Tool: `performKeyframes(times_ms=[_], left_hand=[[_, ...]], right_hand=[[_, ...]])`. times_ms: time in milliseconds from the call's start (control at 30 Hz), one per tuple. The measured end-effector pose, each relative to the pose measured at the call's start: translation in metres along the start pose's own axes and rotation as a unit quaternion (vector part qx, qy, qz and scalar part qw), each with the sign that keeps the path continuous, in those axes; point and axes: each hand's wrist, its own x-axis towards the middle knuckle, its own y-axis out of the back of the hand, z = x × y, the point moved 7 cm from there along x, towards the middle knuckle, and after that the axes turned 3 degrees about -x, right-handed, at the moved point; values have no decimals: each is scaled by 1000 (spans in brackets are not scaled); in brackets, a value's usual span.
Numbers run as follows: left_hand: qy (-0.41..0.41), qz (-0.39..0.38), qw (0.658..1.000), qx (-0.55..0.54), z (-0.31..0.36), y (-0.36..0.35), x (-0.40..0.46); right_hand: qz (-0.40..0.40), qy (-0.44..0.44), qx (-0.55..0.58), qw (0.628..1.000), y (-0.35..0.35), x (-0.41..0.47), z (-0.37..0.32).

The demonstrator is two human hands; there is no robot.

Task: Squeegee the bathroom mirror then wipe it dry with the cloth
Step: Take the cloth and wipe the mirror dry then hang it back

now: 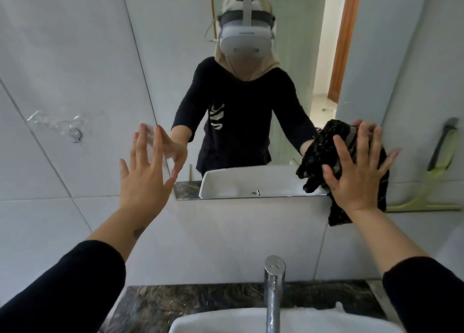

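Flat-palmed, the right hand's grip (356, 167) pressed the dark cloth (316, 161) against the mirror's (251, 144) lower right corner, the left hand (144, 167) spread empty; drying was underway, calling next for sweeping strokes leftward.

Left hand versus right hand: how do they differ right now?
The right hand presses the dark cloth flat against the mirror at its lower right corner; the left hand is bare, at the mirror's left edge. Both have fingers spread open.

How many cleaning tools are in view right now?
2: the black cloth, pressed against the mirror's lower right corner by the right hand; the squeegee, against the wall right of the mirror.
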Motion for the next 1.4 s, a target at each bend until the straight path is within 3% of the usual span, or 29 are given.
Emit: performKeyframes(times_ms=[133, 333, 467, 733, 833, 933, 1067, 1167, 1233, 1400], left_hand=[[-6, 19, 999, -29, 1, -1, 0], [-19, 24, 999, -37, 1, 1, 0], [-28, 12, 999, -42, -5, 3, -3], [-5, 50, 981, -188, -36, 0, -39], [46, 35, 952, -300, -44, -5, -48], [123, 30, 894, -431, -50, -9, -46], [205, 40, 807, -552, -55, -12, -42], [242, 30, 763, -599, -53, -11, -40], [256, 37, 750, -608, -56, -6, -39], [241, 123, 784, -558, -89, 33, -33]], right_hand=[[-22, -16, -19, 999, -21, -36, 2], [-8, 168, -38, 985, -28, -40, -93], [17, 239, -43, 970, -23, -25, -166], [39, 360, -36, 931, -15, -13, -276], [55, 363, -39, 929, -15, -14, -296], [69, 382, -6, 922, -10, -12, -311], [72, 410, 110, 903, 4, -2, -321], [61, 423, 190, 884, 15, 8, -326], [58, 422, 207, 881, 22, 17, -330], [41, 411, 136, 901, 26, 44, -360]])
